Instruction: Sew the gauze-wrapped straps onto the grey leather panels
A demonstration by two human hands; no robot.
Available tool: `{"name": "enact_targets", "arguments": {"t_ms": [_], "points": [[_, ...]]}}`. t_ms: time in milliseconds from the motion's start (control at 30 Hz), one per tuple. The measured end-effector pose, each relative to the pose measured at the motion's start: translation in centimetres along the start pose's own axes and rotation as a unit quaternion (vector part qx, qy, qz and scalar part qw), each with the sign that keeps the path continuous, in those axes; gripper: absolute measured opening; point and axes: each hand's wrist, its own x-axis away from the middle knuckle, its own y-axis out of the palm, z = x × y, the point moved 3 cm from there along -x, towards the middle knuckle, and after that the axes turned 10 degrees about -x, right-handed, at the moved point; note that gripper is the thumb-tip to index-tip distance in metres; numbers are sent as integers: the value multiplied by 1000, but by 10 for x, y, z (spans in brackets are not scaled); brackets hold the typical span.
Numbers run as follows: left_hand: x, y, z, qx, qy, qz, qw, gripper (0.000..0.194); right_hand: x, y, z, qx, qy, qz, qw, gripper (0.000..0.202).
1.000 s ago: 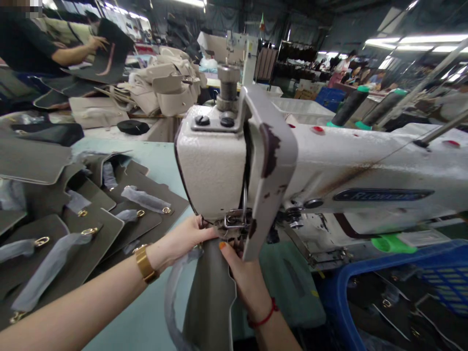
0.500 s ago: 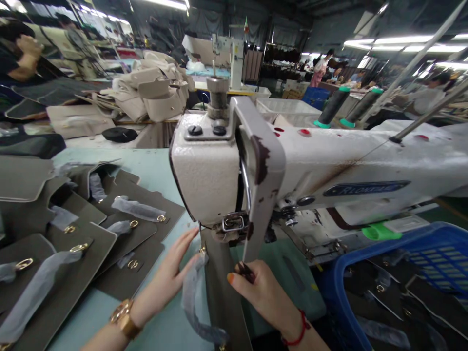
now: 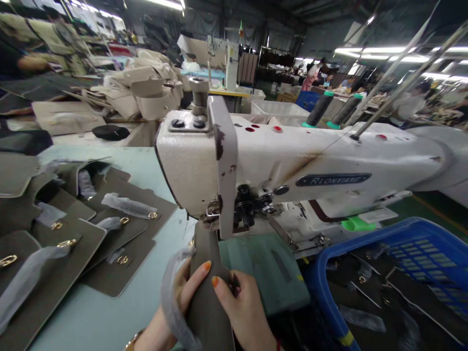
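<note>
Panel (image 3: 210, 314) held at sewing machine (image 3: 190, 170)

Left hand (image 3: 185, 292) grips the panel's left side, its long axis running from six o'clock to twelve, toward the machine; right hand (image 3: 246, 304), about equally near, pinches the right edge.

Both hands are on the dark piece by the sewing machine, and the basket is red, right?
Not red: the head view shows a blue basket. The left hand and right hand are indeed on the dark piece by the sewing machine.
</note>
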Motion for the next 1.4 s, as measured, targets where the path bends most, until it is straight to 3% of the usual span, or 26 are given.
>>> {"name": "enact_targets", "arguments": {"t_ms": [133, 467, 1000, 1200, 1400], "points": [[4, -1, 5, 46, -43, 7, 998, 43, 2, 0, -3, -41, 6, -12, 999, 34], [1, -1, 6, 33, -41, 33, 998, 50, -3, 1, 6, -88, 9, -15, 996, 37], [-28, -10, 5, 63, -50, -15, 997, 48, -30, 6, -10, -96, 1, -17, 995, 32], [-39, -15, 14, 39, -23, 6, 999, 46, -41, 9, -13, -108, 0, -13, 994, 34], [-48, -18, 18, 49, -10, -9, 999, 41, -50, 11, -24, -74, -31, -3, 997, 33]]}}
